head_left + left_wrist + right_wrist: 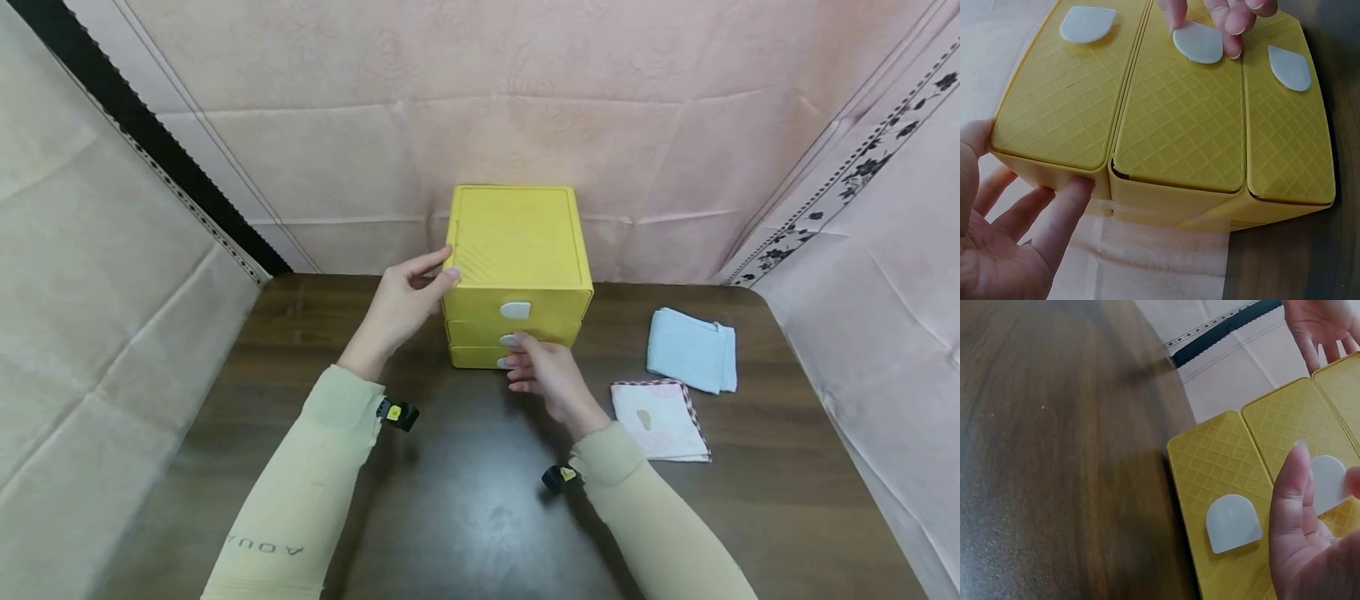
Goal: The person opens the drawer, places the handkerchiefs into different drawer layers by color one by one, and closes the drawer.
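Observation:
A yellow three-drawer box point(517, 237) stands at the back of the table, each drawer front bearing a white tab handle. My left hand point(408, 304) is at its left side near the top front corner. In the left wrist view, the thumb lies at the top edge and extended fingers point(1072, 200) touch the side wall. At the middle drawer, my right hand point(551, 375) pinches the white handle point(1199, 42) between thumb and finger. The top handle point(1087, 25) and bottom handle point(1289, 67) are untouched.
To the right on the brown wooden table point(465, 517) lie a folded light blue cloth point(690, 350) and a folded white cloth point(660, 421) with a patterned edge. A pale fabric curtain point(420, 150) hangs right behind the box.

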Motion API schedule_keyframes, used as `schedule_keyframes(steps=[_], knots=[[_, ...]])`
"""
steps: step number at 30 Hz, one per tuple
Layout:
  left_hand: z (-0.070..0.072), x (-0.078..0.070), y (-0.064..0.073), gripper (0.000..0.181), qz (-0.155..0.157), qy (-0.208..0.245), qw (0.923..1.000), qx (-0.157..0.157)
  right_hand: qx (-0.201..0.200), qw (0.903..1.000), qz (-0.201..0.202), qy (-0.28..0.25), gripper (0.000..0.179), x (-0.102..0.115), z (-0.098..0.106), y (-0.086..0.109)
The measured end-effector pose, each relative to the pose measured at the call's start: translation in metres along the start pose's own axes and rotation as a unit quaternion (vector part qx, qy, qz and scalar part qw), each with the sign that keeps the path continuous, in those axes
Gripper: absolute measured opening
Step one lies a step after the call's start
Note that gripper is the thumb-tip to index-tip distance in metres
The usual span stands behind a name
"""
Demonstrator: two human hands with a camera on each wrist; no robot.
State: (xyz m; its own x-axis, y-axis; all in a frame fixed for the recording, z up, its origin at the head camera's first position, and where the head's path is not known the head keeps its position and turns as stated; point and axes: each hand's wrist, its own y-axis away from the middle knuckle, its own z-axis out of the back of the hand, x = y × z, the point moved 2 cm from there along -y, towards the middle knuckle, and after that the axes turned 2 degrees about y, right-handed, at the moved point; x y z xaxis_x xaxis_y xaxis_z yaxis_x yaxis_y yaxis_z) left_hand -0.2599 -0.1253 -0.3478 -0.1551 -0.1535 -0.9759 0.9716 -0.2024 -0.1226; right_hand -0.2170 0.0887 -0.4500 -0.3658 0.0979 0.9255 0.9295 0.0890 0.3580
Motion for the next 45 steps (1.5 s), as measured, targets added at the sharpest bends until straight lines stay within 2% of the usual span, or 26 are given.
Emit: schedule_keyframes(steps=[3,7,13,17,21,28,34,42,45], knots=[[0.001,0.008,-0.003,0.048,-0.004,-0.003,1.0000,-0.008,0.001,1.0000,0.001,0.005,0.053,-0.001,-0.001,0.001],[-0.001,0.012,-0.005,0.048,-0.008,-0.011,0.9999,-0.009,-0.004,1.0000,-0.002,0.006,0.053,-0.003,0.000,0.004],[0.000,0.002,-0.004,0.047,-0.006,-0.002,0.9999,-0.013,-0.006,0.9998,0.017,0.007,0.057,-0.006,-0.004,0.009],[0.000,-0.006,0.002,0.048,0.011,0.006,0.9999,-0.005,-0.011,0.9997,0.013,0.020,0.059,-0.012,-0.004,0.015],[-0.002,-0.012,0.007,0.049,0.024,0.005,0.9997,0.005,-0.018,0.9995,0.006,0.024,0.053,-0.019,-0.003,0.022],[-0.002,-0.019,0.006,0.049,0.008,0.008,0.9999,-0.004,-0.015,0.9992,0.028,0.025,0.050,-0.020,-0.004,0.032],[-0.004,-0.015,0.008,0.049,0.028,-0.004,0.9996,-0.005,-0.014,0.9996,0.012,0.023,0.046,-0.026,-0.003,0.041],[-0.006,-0.017,0.006,0.048,0.020,0.010,0.9997,-0.007,-0.019,0.9995,0.012,0.022,0.047,-0.030,-0.002,0.050],[-0.004,-0.007,0.003,0.048,0.028,0.017,0.9994,-0.011,-0.017,0.9996,0.006,0.023,0.047,-0.033,-0.003,0.054]])
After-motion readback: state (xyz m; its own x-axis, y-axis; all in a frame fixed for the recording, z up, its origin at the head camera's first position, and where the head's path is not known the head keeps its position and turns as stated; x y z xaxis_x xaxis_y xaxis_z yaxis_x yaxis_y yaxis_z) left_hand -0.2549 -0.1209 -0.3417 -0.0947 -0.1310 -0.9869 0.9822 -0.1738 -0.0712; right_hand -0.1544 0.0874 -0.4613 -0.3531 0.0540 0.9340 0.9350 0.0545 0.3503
